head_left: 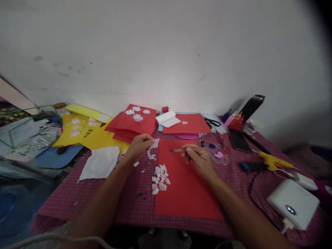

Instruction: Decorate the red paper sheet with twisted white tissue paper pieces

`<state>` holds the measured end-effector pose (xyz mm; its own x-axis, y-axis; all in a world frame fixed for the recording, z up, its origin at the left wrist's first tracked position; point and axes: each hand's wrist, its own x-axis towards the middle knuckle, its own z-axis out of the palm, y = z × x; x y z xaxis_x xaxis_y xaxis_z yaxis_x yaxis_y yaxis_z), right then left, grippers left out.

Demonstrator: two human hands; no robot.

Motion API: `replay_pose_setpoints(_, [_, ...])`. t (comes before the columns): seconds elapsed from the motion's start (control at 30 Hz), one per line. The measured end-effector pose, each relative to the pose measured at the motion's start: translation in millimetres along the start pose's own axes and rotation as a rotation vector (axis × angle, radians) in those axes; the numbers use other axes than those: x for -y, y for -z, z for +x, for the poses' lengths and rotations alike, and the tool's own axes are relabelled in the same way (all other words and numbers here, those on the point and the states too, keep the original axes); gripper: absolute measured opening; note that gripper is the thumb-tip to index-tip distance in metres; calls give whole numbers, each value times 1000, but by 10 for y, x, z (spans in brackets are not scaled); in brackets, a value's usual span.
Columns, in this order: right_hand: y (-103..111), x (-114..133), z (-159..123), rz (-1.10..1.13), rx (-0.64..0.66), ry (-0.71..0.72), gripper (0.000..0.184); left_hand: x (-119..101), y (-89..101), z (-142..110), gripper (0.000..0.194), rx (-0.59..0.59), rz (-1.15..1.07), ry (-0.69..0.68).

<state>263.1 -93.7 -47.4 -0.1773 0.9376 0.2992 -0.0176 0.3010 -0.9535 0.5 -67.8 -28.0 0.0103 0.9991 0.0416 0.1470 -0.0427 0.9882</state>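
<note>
My left hand [141, 143] pinches a small piece of white paper [155, 143] near the top left corner of a red sheet [186, 186]. My right hand [198, 157] grips a thin paintbrush [178, 150], its dark pointed tip facing left above the same sheet. A loose pile of torn white paper pieces [160, 180] lies along the sheet's left edge. Several more scraps [151, 155] are scattered on the checked tablecloth below my left hand. A crumpled white sheet [100, 163] rests left of my left forearm.
Behind are red papers [121, 122] with white paper flowers [138, 118], a white roll [166, 117] and black scissors [212, 122]. On the right lie a clear palette [225, 158], paint bottles [236, 121], a phone [240, 141], a yellow glue gun [275, 161] and a white power bank [293, 202].
</note>
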Motion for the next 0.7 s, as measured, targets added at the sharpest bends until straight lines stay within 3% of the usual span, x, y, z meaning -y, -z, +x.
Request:
replay_pose_setpoints(0.27, [-53,36,-70,65,79,2,21,125,-355,-99,13,125,-142,72])
replay_pose_setpoints(0.7, [-54,-2,-38,67,76,23,19,100,-393,-137,16,162,-333,111])
